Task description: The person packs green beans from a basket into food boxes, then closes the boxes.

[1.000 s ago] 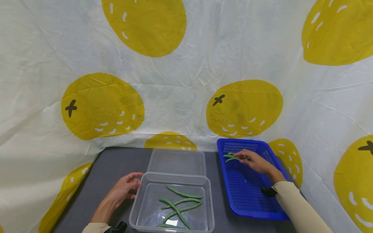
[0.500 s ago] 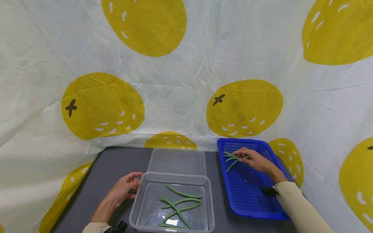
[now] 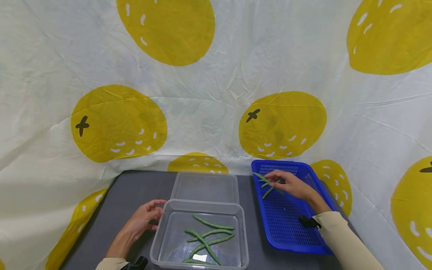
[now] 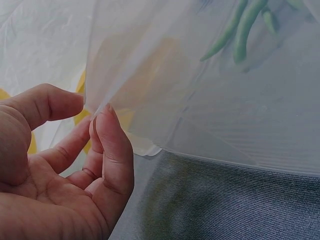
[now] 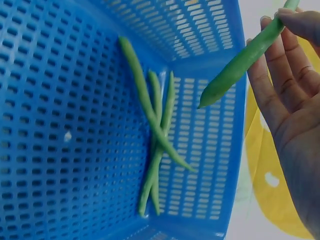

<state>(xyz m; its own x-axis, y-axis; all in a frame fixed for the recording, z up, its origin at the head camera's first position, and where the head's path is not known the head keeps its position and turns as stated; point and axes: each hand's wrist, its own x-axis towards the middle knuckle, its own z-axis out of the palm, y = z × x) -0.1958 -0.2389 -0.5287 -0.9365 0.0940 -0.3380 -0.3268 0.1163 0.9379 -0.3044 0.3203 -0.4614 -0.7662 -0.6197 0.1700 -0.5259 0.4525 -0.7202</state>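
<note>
Green bean [image 5: 243, 59] in right hand [image 3: 291, 185]; three in basket [image 5: 60, 150].

grey table [image 3: 135, 187] | clear tub [image 3: 162, 240], clear lid [image 3: 204, 187], blue basket [image 3: 290, 232]

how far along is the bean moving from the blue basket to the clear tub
Roughly halfway. Done: about five green beans already lie in the clear tub. In hand: the right hand pinches one bean lifted over the blue basket, while the left hand touches the tub's rim. Left: three beans lie crossed on the basket floor.
</note>
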